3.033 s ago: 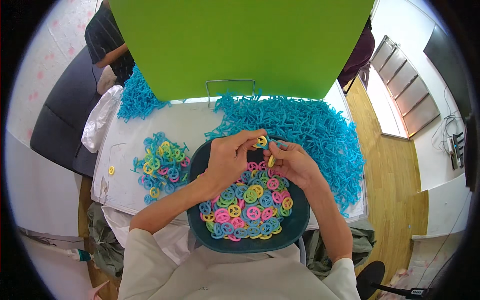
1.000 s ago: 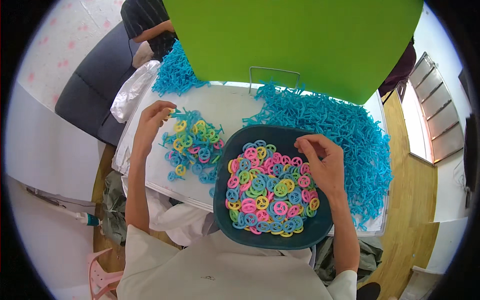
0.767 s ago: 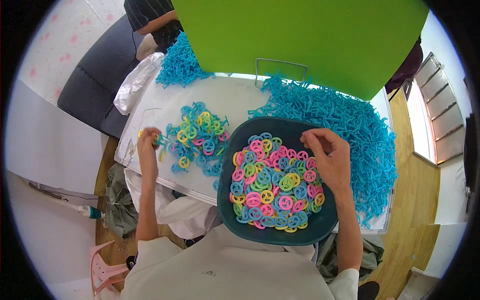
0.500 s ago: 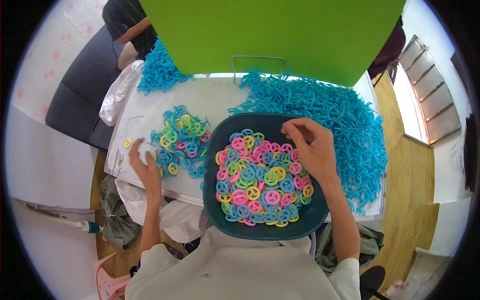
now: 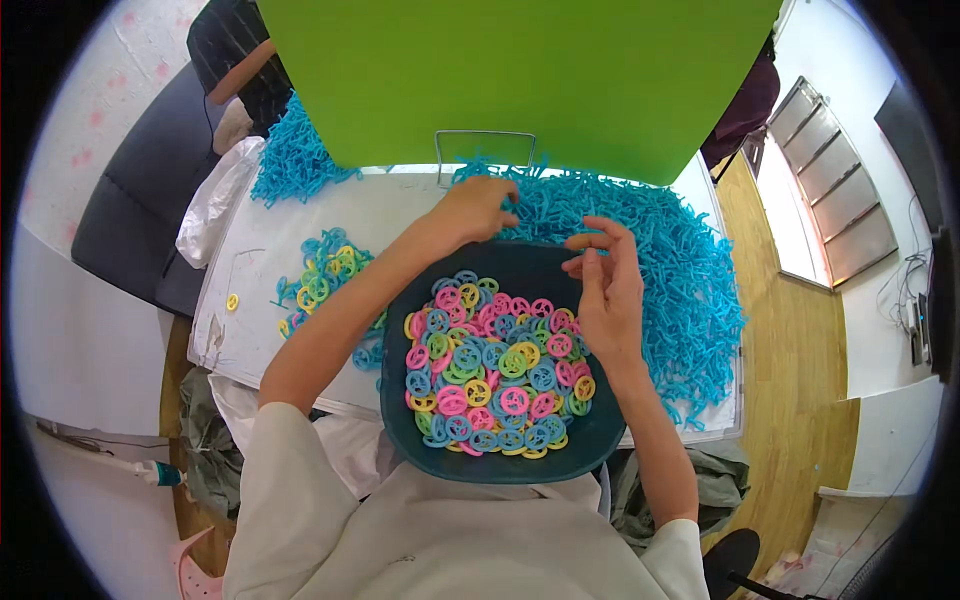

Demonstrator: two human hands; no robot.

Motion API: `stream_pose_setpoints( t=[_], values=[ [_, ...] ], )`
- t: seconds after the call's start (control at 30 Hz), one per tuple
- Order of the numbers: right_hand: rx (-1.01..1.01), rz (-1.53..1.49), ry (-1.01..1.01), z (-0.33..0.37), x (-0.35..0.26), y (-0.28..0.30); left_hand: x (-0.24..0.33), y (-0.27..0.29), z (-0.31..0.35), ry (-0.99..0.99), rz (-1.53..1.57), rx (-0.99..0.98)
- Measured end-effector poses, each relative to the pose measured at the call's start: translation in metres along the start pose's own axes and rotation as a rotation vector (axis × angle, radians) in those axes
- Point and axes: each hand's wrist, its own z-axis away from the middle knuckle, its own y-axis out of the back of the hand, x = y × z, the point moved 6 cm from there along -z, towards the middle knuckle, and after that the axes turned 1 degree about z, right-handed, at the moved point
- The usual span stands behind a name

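A dark green tub (image 5: 400,440) stands at the table's near edge, in front of my body. It holds many small plastic wheel-shaped rings (image 5: 480,390) in pink, blue, yellow and green. My left hand (image 5: 474,210) reaches across to the tub's far edge, by the blue plastic pieces (image 5: 660,270). Its fingers are bent, with a gap between thumb and forefinger. Over the tub's right rim is my right hand (image 5: 612,295), fingers loosely curled and apart; nothing shows in it. Left of the tub lies a loose pile of blue pieces with coloured wheels (image 5: 325,265), partly behind my left forearm.
A tall green panel (image 5: 520,80) with a metal wire loop (image 5: 485,132) stands at the back of the white table (image 5: 390,200). Another blue heap (image 5: 295,160) lies at the far left, near another person's arm (image 5: 243,70). One yellow wheel (image 5: 232,301) sits apart at the left.
My left hand has moved from the mixed pile at left to the blue heap beyond the tub. My right hand's fingers have spread from a pinch. The whole view has shifted slightly.
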Motion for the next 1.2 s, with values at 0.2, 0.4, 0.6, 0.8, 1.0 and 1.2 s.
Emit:
stream_pose_setpoints(
  t=[0.2,0.4,0.6,0.8,1.0,1.2],
  values=[
    [-0.024,0.018,-0.002,0.001,0.001,0.003,-0.011,0.006,-0.007,0.063,0.107,0.039],
    [0.076,0.127,0.111,-0.001,-0.010,0.004,0.040,0.052,0.035,0.255,1.067,-0.016],
    [-0.070,-0.096,0.015,-0.001,-0.002,-0.001,0.071,0.016,0.059,0.204,1.247,-0.331],
    [-0.077,-0.306,-0.217,0.000,0.015,-0.009,0.063,0.011,0.070,0.212,1.169,-0.255],
    [0.037,-0.358,-0.210,-0.002,0.011,0.005,0.093,-0.005,0.106,-0.148,0.445,-0.223],
    [-0.052,-0.566,-0.266,-0.003,0.018,-0.004,0.099,-0.008,0.108,-0.103,0.413,-0.377]
  ],
)
